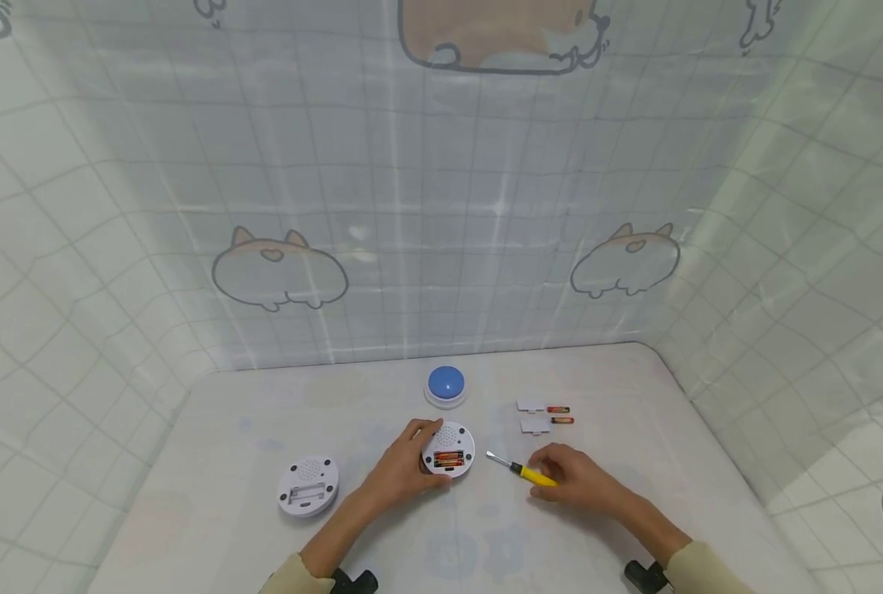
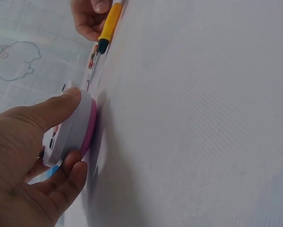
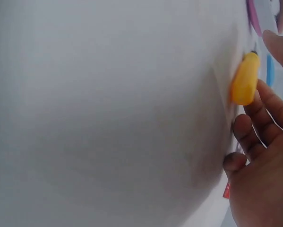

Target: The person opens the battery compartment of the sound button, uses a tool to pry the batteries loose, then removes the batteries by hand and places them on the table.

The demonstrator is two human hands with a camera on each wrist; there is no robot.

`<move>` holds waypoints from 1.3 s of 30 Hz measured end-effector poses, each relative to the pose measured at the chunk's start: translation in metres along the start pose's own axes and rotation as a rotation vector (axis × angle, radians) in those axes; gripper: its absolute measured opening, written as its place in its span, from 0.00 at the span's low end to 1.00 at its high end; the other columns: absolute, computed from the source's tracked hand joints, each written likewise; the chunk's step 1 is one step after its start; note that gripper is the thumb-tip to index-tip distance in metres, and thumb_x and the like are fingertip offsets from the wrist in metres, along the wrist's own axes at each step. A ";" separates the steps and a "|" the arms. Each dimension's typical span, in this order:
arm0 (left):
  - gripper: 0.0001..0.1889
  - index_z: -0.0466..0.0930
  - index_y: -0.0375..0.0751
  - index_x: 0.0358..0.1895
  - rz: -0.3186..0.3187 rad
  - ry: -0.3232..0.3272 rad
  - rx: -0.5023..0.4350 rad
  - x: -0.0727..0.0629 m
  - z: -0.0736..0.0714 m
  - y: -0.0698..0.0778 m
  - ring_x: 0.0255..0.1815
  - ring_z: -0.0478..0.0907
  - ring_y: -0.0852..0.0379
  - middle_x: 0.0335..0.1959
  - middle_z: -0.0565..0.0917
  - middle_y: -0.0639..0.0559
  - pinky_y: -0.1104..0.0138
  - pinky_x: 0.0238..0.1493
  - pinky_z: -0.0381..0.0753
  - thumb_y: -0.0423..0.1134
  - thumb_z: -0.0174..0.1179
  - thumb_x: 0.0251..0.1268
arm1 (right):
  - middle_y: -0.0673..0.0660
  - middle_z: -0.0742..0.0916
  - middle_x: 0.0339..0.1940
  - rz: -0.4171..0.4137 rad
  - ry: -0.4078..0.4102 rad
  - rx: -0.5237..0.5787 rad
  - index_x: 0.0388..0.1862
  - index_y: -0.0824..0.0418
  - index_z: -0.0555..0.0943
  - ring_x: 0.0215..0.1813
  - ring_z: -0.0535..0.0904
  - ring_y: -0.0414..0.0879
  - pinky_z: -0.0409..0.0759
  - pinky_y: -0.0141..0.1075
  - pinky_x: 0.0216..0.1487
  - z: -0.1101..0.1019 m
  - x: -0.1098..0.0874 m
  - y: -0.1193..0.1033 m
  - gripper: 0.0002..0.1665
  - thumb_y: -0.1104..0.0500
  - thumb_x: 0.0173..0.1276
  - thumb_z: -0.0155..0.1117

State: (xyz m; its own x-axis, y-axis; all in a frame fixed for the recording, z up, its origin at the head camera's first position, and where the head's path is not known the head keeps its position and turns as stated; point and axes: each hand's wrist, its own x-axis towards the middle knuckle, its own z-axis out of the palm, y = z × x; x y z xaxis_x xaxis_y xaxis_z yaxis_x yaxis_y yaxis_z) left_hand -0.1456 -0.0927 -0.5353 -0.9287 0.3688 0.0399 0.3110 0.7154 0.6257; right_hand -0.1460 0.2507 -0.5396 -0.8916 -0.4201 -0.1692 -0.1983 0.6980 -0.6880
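My left hand [image 1: 404,466] grips a round white push-button device [image 1: 463,439] by its rim, thumb on one side and fingers on the other. Its underside faces up, showing speaker holes and an uncovered battery compartment with red-and-orange batteries [image 1: 449,459]. A pink part [image 2: 90,124] shows beneath its white body. To the right, a screwdriver [image 1: 536,477] with a yellow handle and metal shaft points toward the device. Beside the handle is my right hand [image 1: 575,478], fingers loosely bent and the thumb apart from the handle in the right wrist view.
A second round white device [image 1: 309,470] lies upside down at the left, its battery compartment bare. Behind the held one stands a blue-domed push button [image 1: 446,383]. Two white battery covers [image 1: 535,426] and two loose batteries [image 1: 562,421] lie at the back right.
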 end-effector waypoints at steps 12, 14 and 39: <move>0.49 0.62 0.48 0.77 -0.003 0.006 0.009 -0.001 0.000 0.000 0.62 0.73 0.51 0.69 0.69 0.50 0.52 0.66 0.73 0.54 0.77 0.51 | 0.42 0.77 0.34 0.018 0.017 -0.190 0.51 0.48 0.82 0.41 0.71 0.41 0.71 0.33 0.41 0.012 0.012 0.000 0.27 0.38 0.57 0.77; 0.49 0.62 0.48 0.77 0.001 0.005 0.008 -0.001 0.000 0.001 0.63 0.73 0.51 0.69 0.69 0.50 0.52 0.66 0.73 0.54 0.77 0.51 | 0.42 0.77 0.33 0.017 0.024 -0.202 0.50 0.48 0.83 0.40 0.70 0.40 0.70 0.33 0.40 0.012 0.013 0.000 0.25 0.40 0.57 0.77; 0.50 0.63 0.48 0.77 -0.013 0.008 -0.006 -0.001 0.003 0.005 0.61 0.72 0.53 0.69 0.69 0.50 0.52 0.66 0.73 0.53 0.78 0.50 | 0.42 0.77 0.32 0.000 0.094 -0.240 0.41 0.48 0.83 0.38 0.70 0.40 0.73 0.34 0.41 0.016 0.014 0.000 0.12 0.51 0.60 0.76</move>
State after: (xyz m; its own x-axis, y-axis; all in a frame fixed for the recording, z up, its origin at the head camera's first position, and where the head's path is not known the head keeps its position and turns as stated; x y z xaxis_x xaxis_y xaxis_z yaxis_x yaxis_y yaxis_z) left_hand -0.1423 -0.0879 -0.5346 -0.9343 0.3546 0.0376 0.2973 0.7163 0.6313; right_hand -0.1522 0.2349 -0.5533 -0.9232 -0.3722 -0.0954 -0.2793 0.8205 -0.4988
